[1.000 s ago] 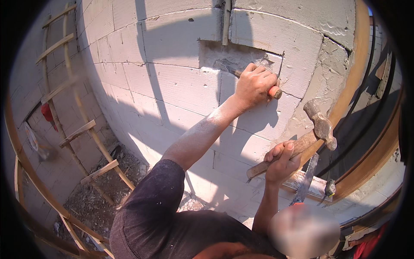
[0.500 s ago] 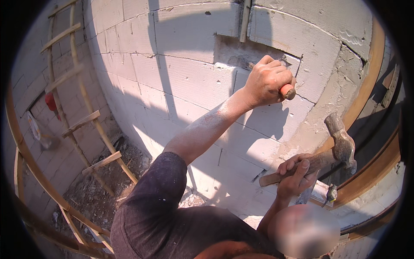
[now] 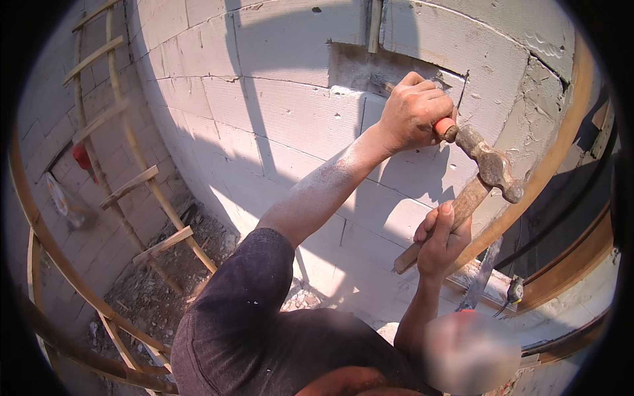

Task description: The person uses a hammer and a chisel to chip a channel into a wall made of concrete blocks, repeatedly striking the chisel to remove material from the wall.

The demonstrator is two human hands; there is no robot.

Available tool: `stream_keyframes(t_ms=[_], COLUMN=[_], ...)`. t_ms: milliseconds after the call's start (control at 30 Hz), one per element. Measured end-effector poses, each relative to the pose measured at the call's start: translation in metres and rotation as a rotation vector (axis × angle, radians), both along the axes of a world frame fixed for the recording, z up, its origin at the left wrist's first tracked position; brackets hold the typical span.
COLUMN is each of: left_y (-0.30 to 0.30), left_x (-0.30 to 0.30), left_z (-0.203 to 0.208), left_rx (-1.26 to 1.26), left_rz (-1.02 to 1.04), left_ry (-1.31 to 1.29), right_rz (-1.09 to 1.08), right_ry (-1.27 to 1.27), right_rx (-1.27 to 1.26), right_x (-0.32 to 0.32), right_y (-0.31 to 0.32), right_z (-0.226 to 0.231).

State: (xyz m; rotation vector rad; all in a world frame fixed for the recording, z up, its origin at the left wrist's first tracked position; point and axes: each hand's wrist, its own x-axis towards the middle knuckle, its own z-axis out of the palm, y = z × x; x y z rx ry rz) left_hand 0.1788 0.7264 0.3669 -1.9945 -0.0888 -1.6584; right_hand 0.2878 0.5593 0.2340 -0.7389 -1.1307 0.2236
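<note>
My left hand (image 3: 419,111) is wrapped round the orange handle (image 3: 445,127) of a chisel. The chisel's metal blade (image 3: 382,84) points left into a dusty rectangular recess (image 3: 350,66) cut in the pale block wall (image 3: 290,109); its very tip is hard to make out. My right hand (image 3: 444,241) grips the wooden shaft of a hammer (image 3: 492,165), thumb along the wood. The hammer's face is right at the butt end of the chisel handle; whether they touch I cannot tell. White dust coats my left forearm.
A thin pipe (image 3: 375,30) runs down the wall into the recess. At right is a wooden frame (image 3: 561,287) with a tape measure (image 3: 515,289) and a saw-like blade (image 3: 482,277). A wooden ladder (image 3: 129,142) leans at left, above rubble (image 3: 152,290).
My right hand has raised the hammer up and to the left, bringing its head to the chisel's butt end. My left hand keeps the chisel in nearly the same place at the recess.
</note>
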Motion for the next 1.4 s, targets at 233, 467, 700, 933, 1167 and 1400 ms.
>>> stream_keyframes(t_ms=[233,467,700,933,1167,1400], left_y=[-0.001,-0.002,-0.002,0.003,0.002,0.010], left_x=[0.009,0.008,0.009,0.018,0.007,-0.004], left_z=[0.000,0.006,0.006,0.006,0.009,0.007], left_rx=[0.036,0.024,0.017,-0.002,-0.040,0.031], left_rz=[0.027,0.043,0.063,0.095,0.153,0.094], left_ry=[-0.026,-0.026,-0.049,-0.021,-0.056,-0.040], right_rz=[0.094,0.161,0.120,0.049,0.094,0.104], right_ry=[0.078,0.170,0.224,0.098,0.182,0.113], right_rx=[-0.168,-0.051,0.157,0.016,-0.067,0.064], right_x=[-0.001,0.003,-0.002,-0.003,0.018,0.013], right_y=[0.009,0.004,0.009,0.011,-0.020,-0.027], right_z=[0.006,0.020,0.024,0.023,0.030,0.034])
